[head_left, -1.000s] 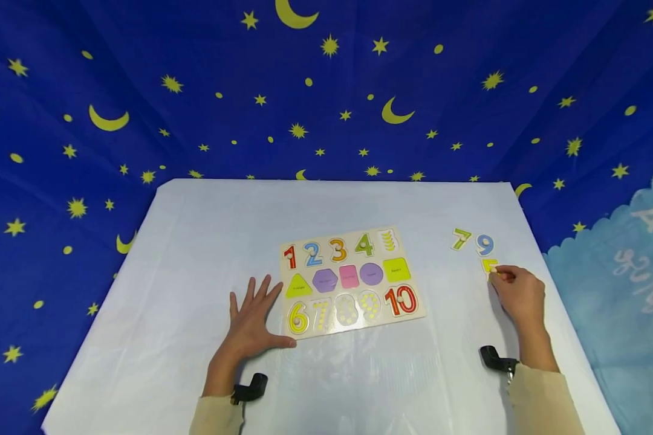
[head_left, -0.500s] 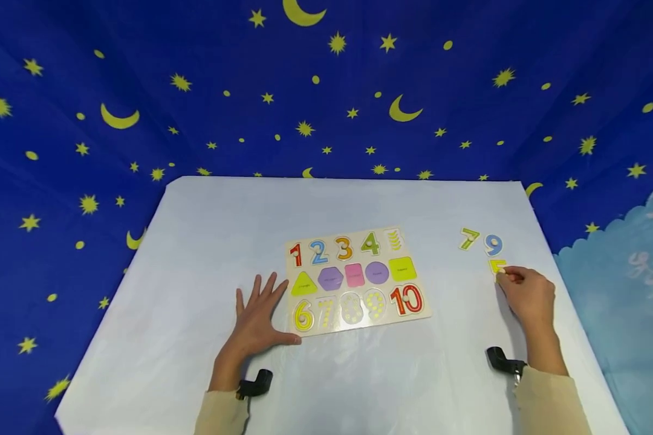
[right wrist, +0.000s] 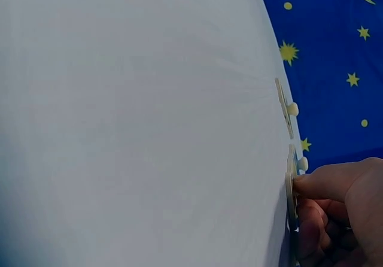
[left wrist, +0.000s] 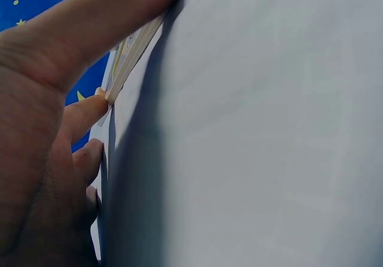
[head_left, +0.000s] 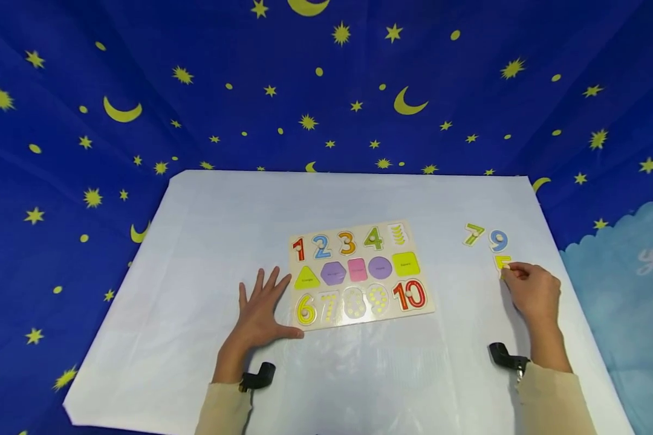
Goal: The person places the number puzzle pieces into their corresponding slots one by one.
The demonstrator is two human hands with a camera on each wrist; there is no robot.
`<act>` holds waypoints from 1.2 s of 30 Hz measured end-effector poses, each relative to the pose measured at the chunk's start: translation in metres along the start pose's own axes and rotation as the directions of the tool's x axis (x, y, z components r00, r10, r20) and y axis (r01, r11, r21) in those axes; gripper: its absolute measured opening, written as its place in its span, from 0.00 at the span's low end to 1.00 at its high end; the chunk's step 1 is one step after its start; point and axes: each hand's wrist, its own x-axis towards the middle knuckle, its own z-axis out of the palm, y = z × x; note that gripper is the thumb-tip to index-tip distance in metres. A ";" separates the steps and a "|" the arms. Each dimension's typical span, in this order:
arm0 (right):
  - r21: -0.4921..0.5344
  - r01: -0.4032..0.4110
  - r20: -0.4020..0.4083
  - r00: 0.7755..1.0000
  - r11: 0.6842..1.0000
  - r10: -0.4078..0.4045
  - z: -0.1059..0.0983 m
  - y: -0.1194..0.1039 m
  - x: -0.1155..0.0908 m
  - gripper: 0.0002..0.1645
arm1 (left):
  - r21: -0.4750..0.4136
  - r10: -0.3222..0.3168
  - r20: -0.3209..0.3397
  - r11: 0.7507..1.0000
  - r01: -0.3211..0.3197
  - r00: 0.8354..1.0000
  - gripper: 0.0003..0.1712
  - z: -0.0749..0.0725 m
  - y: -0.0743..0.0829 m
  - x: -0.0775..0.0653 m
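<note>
My right hand (head_left: 534, 295) pinches the small yellow number 5 piece (head_left: 502, 260) at the right of the table, covering its lower part. In the right wrist view, thumb and finger grip a thin piece (right wrist: 291, 189) seen edge-on. A green 7 (head_left: 474, 234) and a blue 9 (head_left: 498, 241), both with knobs, lie just beyond. My left hand (head_left: 258, 320) rests spread at the left edge of the wooden number puzzle board (head_left: 360, 232), thumb along its near corner. In the left wrist view, thumb and a fingertip lie against the board's edge (left wrist: 134, 57).
The board bears 1, 2, 3, 4, 6 and 10 with coloured shapes between the rows. Bare recesses show at the top right and at the 7, 8 (head_left: 354, 302) and 9 places. A white-covered table (head_left: 223, 211) meets a blue star-patterned cloth (head_left: 326, 90) behind.
The head view has shifted slightly, moving everything a little to the right and up. Both hands keep their places, the right still pinching the 5 piece.
</note>
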 end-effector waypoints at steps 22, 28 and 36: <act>0.058 0.065 0.048 0.997 0.996 -0.068 -0.001 -0.020 -0.002 0.23 | -0.005 0.007 -0.019 1.000 -0.007 1.000 0.75 0.002 -0.001 -0.001; 0.055 0.108 0.025 0.994 0.993 -0.109 0.003 -0.028 -0.002 0.20 | -0.009 0.006 -0.020 1.000 -0.007 1.000 0.74 0.001 -0.001 -0.002; 0.056 0.160 0.019 0.987 0.985 -0.162 0.008 -0.034 -0.002 0.20 | -0.007 0.011 -0.018 1.000 -0.011 1.000 0.74 0.002 -0.002 -0.002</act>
